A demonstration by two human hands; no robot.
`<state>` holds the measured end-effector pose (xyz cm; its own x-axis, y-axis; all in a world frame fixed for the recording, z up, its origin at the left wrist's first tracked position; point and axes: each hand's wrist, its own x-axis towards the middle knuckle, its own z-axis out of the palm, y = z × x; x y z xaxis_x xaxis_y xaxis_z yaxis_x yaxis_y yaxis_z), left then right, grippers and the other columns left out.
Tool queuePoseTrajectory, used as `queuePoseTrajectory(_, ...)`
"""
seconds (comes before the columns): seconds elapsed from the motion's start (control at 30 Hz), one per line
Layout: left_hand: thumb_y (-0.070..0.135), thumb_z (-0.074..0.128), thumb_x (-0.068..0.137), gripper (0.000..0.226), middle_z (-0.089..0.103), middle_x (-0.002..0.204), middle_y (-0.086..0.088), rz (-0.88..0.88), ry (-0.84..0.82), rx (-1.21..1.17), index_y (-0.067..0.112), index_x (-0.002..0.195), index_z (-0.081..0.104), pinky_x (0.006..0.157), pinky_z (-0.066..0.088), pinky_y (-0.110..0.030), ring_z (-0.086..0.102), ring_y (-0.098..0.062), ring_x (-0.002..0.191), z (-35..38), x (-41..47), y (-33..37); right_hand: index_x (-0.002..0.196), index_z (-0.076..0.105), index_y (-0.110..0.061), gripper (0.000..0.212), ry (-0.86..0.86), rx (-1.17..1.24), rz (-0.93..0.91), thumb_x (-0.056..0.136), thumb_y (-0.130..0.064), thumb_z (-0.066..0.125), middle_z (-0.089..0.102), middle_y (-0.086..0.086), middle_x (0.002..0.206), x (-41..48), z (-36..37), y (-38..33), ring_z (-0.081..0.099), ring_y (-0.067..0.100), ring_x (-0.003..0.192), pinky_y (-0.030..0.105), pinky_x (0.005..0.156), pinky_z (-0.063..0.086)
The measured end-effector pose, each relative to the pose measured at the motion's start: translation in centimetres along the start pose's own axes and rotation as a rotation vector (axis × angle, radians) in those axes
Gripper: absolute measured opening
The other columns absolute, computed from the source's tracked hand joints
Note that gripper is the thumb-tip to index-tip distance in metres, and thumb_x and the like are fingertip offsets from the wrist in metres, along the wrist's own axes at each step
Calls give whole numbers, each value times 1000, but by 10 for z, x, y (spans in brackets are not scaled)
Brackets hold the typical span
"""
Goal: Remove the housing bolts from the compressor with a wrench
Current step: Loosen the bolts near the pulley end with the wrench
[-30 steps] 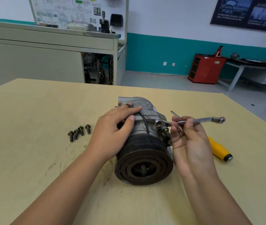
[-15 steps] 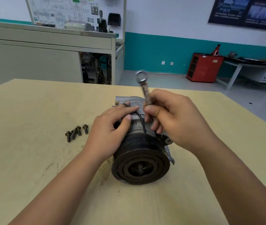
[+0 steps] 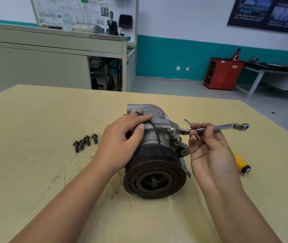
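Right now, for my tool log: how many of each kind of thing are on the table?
Compressor: 1
Loose bolts: 4
Wrenches: 2, held wrench and table wrench
Yellow-handled tool: 1
Total: 8

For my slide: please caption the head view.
Left hand steadies the compressor; right hand holds the wrench on a housing bolt.
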<state>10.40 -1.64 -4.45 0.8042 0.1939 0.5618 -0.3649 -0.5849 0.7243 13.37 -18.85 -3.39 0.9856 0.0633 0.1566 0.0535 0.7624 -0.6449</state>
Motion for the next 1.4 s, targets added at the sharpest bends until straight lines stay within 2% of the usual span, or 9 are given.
queuePoseTrajectory(0.3, 12, 54, 93, 39, 57, 131, 10, -4, -3, -5, 48, 108, 59, 105, 29, -11, 45, 2, 124, 0, 0, -1, 77, 54, -4, 23, 162, 257, 123, 96, -10, 42, 68, 6, 63, -5, -2, 13, 66, 9, 56, 14, 52, 53)
queuePoseTrajectory(0.47, 12, 54, 93, 37, 58, 131, 9, -3, 2, -10, 44, 110, 62, 106, 29, -12, 45, 3, 124, 0, 0, -1, 79, 54, -4, 22, 156, 186, 115, 96, -12, 41, 68, 4, 62, -1, 0, 15, 65, 7, 54, 13, 52, 52)
queuePoseTrajectory(0.77, 15, 54, 92, 34, 58, 123, 15, 5, 8, -18, 44, 108, 60, 103, 30, -11, 46, 3, 122, 1, 0, 0, 80, 55, -12, 23, -320, -689, -203, 97, -3, 42, 66, 1, 64, 11, 22, -16, 62, 11, 50, 18, 48, 51)
queuePoseTrajectory(0.97, 20, 53, 89, 29, 63, 122, 7, 9, 8, -27, 39, 107, 63, 104, 36, -22, 52, -6, 121, 2, 0, 2, 72, 53, -36, 30, -591, -1241, -423, 91, -12, 52, 58, -5, 63, 6, 42, -13, 56, 6, 53, 21, 52, 47)
queuePoseTrajectory(1.1, 22, 49, 87, 24, 68, 98, 10, 37, 22, 1, 18, 96, 71, 83, 42, -23, 58, -4, 96, 2, 0, 1, 79, 59, -27, 15, -718, -1506, -578, 86, -21, 48, 53, -9, 65, 4, 48, -7, 50, 10, 60, 30, 59, 45)
queuePoseTrajectory(1.17, 18, 52, 91, 23, 67, 110, 10, 14, 9, -10, 25, 101, 71, 94, 41, -21, 56, -2, 106, 2, 0, 0, 76, 58, -28, 22, -607, -1309, -491, 90, -14, 51, 56, -8, 62, 4, 44, -8, 50, 6, 55, 22, 53, 43)
queuePoseTrajectory(1.23, 12, 55, 93, 32, 59, 122, 15, -3, 7, -21, 39, 107, 65, 102, 32, -11, 48, 5, 118, 1, 0, 0, 78, 56, -23, 23, -422, -828, -337, 93, -8, 49, 61, -6, 62, 5, 36, -15, 52, 5, 49, 16, 46, 41)
queuePoseTrajectory(1.33, 10, 54, 93, 38, 56, 121, 20, 1, 7, -5, 45, 107, 61, 101, 29, -4, 45, 9, 119, 1, -1, 1, 81, 53, -13, 15, -233, -164, -196, 92, -16, 43, 65, -1, 67, 7, 20, -25, 56, 7, 52, 16, 49, 46)
queuePoseTrajectory(1.4, 10, 54, 93, 38, 57, 121, 20, -2, 6, -10, 45, 107, 60, 102, 29, -6, 45, 9, 120, 1, -1, 1, 80, 53, -12, 21, -108, 8, -106, 96, -16, 39, 66, -1, 66, 6, 12, -23, 57, 4, 53, 14, 49, 46)
